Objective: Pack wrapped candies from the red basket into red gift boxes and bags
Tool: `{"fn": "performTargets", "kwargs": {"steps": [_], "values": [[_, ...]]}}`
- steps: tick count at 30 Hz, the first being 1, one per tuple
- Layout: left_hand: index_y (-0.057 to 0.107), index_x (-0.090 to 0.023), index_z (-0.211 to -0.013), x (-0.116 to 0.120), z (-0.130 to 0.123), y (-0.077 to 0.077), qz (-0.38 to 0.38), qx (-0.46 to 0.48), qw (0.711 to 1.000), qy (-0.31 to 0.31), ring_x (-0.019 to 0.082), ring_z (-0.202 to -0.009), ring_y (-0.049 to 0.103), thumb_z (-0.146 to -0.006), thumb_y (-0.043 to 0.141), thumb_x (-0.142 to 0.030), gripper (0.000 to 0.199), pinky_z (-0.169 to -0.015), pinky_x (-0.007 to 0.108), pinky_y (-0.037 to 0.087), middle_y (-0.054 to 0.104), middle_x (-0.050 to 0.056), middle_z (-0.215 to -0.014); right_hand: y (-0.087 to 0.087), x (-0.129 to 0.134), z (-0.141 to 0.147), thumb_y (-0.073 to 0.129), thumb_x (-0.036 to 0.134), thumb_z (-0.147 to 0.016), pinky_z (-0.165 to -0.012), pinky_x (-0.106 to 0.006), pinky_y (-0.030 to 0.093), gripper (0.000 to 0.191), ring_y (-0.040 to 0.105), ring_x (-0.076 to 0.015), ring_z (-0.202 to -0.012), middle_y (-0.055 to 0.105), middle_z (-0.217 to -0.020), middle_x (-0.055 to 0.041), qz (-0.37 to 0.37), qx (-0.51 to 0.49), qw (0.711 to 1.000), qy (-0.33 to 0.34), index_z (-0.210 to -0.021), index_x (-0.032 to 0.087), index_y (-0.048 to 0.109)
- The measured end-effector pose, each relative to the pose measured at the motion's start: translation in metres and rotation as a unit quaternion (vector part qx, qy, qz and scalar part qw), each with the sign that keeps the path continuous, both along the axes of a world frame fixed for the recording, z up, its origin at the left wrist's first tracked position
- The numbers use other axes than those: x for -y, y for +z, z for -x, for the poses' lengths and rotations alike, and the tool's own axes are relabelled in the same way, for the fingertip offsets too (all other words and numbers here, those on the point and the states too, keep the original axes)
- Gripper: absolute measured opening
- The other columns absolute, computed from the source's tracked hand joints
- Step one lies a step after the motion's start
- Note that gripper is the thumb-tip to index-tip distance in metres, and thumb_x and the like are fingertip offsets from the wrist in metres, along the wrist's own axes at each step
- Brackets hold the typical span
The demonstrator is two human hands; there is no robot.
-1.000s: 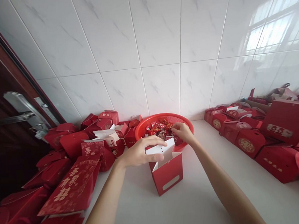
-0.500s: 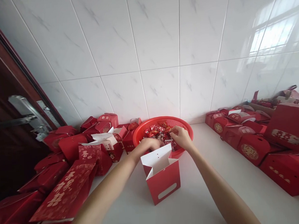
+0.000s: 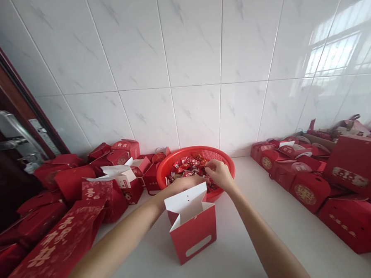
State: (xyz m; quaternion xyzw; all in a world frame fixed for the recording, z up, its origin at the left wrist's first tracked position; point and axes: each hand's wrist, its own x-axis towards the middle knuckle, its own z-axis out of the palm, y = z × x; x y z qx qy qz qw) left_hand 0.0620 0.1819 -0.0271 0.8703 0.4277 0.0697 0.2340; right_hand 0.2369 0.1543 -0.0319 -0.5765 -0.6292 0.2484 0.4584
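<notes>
A red plastic basket (image 3: 162,167) with a mesh wall holds a heap of wrapped candies (image 3: 189,163), mostly red. My left hand (image 3: 186,182) reaches into its near side, and its fingers are hidden behind the white flap of a box. Over the basket's right part is my right hand (image 3: 220,174), its fingers bent together in a pinch close to the candies. Whatever they hold is too small to make out. Between my forearms an open red paper box (image 3: 195,232) stands upright on the white surface, its white inside showing and its top flap raised.
Several red boxes (image 3: 72,180) crowd the left side, one with a white open top (image 3: 120,173). More red boxes (image 3: 306,193) line the right side. Behind is a tiled wall (image 3: 196,113); at far left is a dark door with a metal handle (image 3: 11,142).
The view has shifted a little, so the box and basket appear further left. My left hand lies flatter at the basket's near side. My right hand stays over the candies, fingers still bent.
</notes>
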Motion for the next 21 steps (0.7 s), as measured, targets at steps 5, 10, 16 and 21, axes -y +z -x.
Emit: {"fn": "performTargets", "kwargs": {"steps": [5, 10, 16, 21], "values": [[0.074, -0.025, -0.102, -0.008, -0.018, 0.009, 0.035, 0.082, 0.994, -0.069, 0.024, -0.085, 0.07, -0.074, 0.061, -0.017, 0.033, -0.072, 0.029, 0.052, 0.077, 0.001, -0.094, 0.001, 0.0, -0.001, 0.057, 0.027, -0.083, -0.07, -0.03, 0.052, 0.01, 0.07, -0.0218, -0.087, 0.074, -0.092, -0.006, 0.003, -0.067, 0.998, -0.012, -0.088, 0.021, 0.062], [0.073, -0.019, -0.097, -0.013, -0.018, 0.016, -0.07, 0.281, 0.952, 0.102, 0.025, -0.092, 0.069, -0.072, 0.068, -0.022, 0.025, -0.082, 0.036, 0.054, 0.075, 0.007, -0.102, 0.0, -0.002, -0.004, 0.052, 0.039, -0.09, -0.078, -0.032, 0.053, 0.024, 0.07, -0.0212, -0.093, 0.074, -0.103, -0.0069, 0.01, -0.121, 0.992, -0.024, -0.106, 0.022, 0.06], [0.07, -0.018, -0.098, -0.017, -0.014, 0.015, -0.047, 0.376, 0.921, 0.096, 0.025, -0.1, 0.067, -0.078, 0.068, -0.043, 0.031, -0.09, 0.039, 0.053, 0.073, 0.01, -0.108, -0.001, -0.003, -0.008, 0.05, 0.04, -0.091, -0.08, -0.033, 0.054, 0.027, 0.07, -0.0203, -0.09, 0.072, -0.098, -0.0052, 0.031, -0.141, 0.988, 0.053, -0.104, 0.021, 0.062], [0.07, -0.018, -0.093, -0.019, -0.016, 0.013, -0.085, 0.316, 0.938, 0.113, 0.024, -0.09, 0.068, -0.086, 0.056, -0.037, 0.025, -0.083, 0.035, 0.053, 0.075, 0.008, -0.099, 0.0, -0.001, -0.008, 0.057, 0.038, -0.085, -0.077, -0.033, 0.054, 0.026, 0.068, -0.0196, -0.082, 0.071, -0.089, -0.0042, 0.029, -0.148, 0.987, 0.057, -0.103, 0.02, 0.061]]}}
